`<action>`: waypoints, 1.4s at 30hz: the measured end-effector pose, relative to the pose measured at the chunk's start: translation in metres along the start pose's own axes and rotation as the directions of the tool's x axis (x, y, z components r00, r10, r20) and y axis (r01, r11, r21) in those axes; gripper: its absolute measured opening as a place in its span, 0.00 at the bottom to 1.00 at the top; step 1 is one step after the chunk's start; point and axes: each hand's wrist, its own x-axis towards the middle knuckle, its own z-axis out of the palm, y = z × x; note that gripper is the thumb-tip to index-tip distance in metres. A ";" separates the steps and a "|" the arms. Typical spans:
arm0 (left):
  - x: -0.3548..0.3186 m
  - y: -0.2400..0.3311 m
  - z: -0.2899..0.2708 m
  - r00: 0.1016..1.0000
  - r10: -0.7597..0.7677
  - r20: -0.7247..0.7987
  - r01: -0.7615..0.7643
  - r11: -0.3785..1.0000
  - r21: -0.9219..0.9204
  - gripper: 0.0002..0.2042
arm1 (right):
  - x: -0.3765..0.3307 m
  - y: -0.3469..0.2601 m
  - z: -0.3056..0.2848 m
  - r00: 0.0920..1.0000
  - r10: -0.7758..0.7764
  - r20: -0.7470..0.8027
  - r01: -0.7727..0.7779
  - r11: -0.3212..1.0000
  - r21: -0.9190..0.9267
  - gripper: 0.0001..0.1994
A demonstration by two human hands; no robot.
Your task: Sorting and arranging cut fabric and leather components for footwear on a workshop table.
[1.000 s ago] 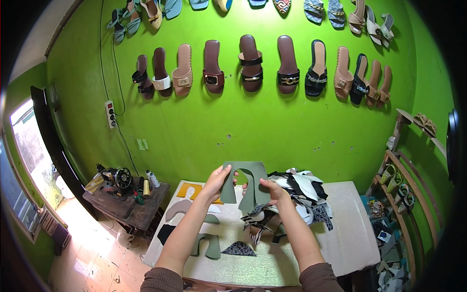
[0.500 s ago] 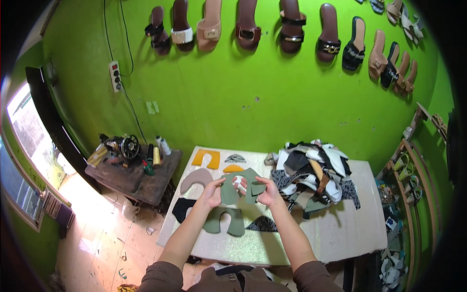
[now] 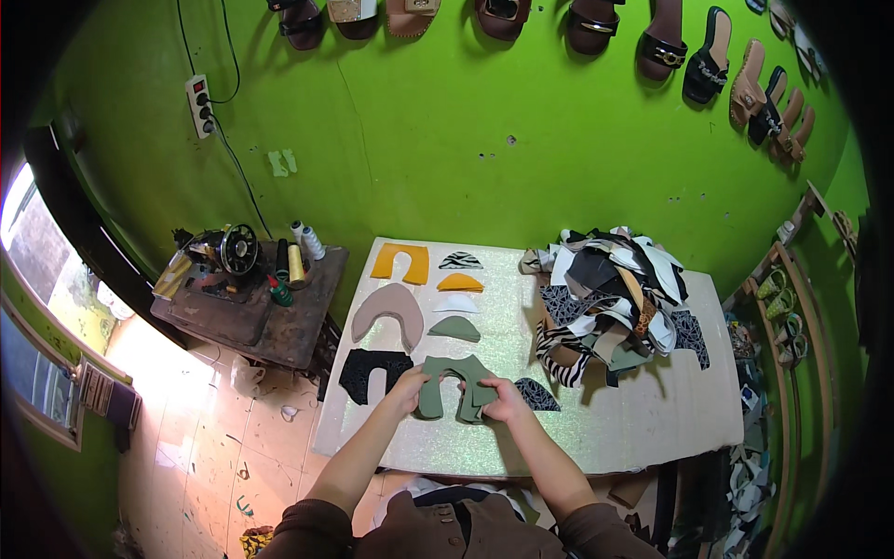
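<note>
Olive-green U-shaped cut pieces (image 3: pixel 435 377) are between my two hands, low over the near part of the white table. My left hand (image 3: pixel 406 391) pinches their left edge. On the right side, my right hand (image 3: pixel 504 401) grips the other edge, where a flap lies folded or overlapping. How many layers there are, I cannot tell. Close to my left hand lies a black U-shaped piece (image 3: pixel 358 374). Beside my right hand is a dark patterned half-moon piece (image 3: pixel 535 395). A green half-moon piece (image 3: pixel 454 328) rests just beyond the held pieces.
Farther up the table (image 3: pixel 643 419) are a mustard U-shape (image 3: pixel 383 264), a pinkish-beige arch (image 3: pixel 386 300), and zebra (image 3: pixel 459 261), orange (image 3: pixel 459 282) and white (image 3: pixel 456 303) half-moons. A heap of scraps (image 3: pixel 596 284) covers the right back. Left stands a sewing machine (image 3: pixel 228 250).
Both hands have lowered the green pieces toward the table, over the place where another green U-shape lay. The view has tilted down, and the half-moon pieces now show fully.
</note>
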 end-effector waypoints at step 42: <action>-0.008 0.054 -0.015 0.934 0.011 0.356 -0.236 0.767 0.596 0.12 | -0.042 -0.021 0.045 0.888 -0.443 0.126 0.216 0.159 -0.963 0.10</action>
